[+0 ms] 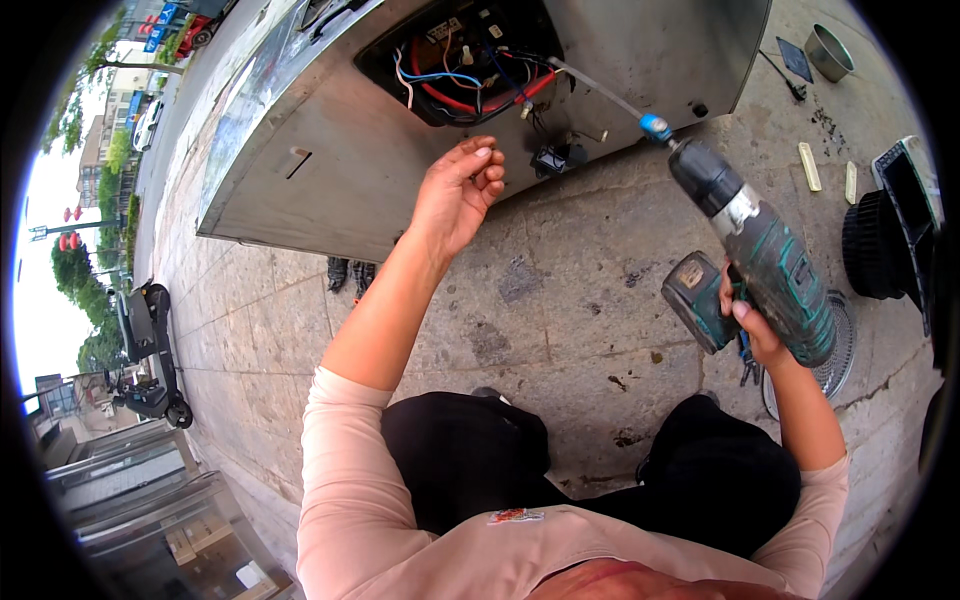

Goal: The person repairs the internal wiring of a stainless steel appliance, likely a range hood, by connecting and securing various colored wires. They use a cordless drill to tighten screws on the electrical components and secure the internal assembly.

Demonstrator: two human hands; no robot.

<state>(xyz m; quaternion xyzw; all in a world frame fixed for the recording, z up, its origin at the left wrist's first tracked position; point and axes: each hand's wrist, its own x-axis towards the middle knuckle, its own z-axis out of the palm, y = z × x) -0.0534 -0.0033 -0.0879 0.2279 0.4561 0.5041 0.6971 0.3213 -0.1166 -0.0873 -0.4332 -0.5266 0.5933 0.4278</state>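
My right hand (757, 322) is wrapped round the handle of a dark green and black cordless drill (785, 270). A long thin bit with a blue collar (655, 127) runs from its chuck to the right side of an opening in a metal cabinet (330, 150). The bit's tip lies beside a bundle of wires (450, 85) in red, blue, white and black inside that opening. Just below the opening is my left hand (460, 190), fingers curled and thumb pressed to the forefinger. Whatever it may pinch is too small to make out.
A small black part (555, 160) hangs on wires below the opening. To the right are a metal cup (828, 53), two pale strips (809, 167), a black ribbed round object (870, 245) and a round mesh-like item (842, 345). A scooter (150, 350) stands far left.
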